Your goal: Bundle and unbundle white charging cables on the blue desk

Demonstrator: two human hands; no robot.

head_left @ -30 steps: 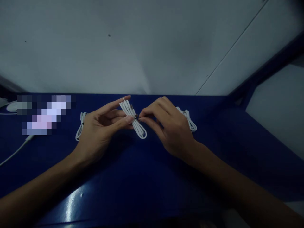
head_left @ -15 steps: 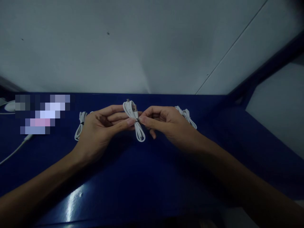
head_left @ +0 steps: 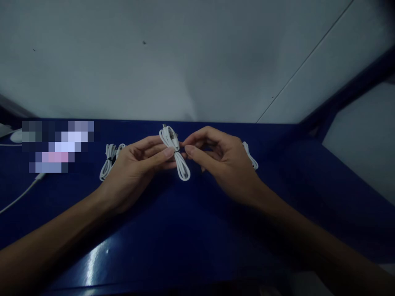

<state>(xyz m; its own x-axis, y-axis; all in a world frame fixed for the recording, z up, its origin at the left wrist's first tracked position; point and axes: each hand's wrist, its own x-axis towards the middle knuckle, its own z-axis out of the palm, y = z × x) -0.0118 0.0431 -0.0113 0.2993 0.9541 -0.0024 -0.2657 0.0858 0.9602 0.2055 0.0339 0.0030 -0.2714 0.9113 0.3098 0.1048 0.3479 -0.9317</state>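
My left hand grips a folded white cable between thumb and fingers. A dark tie wraps the cable's middle, and metal plugs show at its upper end. Just right of the tie is my right hand, thumb and forefinger close together; whatever they may pinch is too small to make out. Behind my left wrist lie bundled white cables, one with a dark tie. Another white cable bundle is partly hidden behind my right hand.
The blue table meets a pale grey wall panel at its back edge. At the left are a blurred-out pixelated object, a white cable running from it, and a white rounded item.
My right thumb and forefinger have moved slightly right, away from the tie, and the hand has risen a little. The held cable is slightly higher. The view has shifted slightly.
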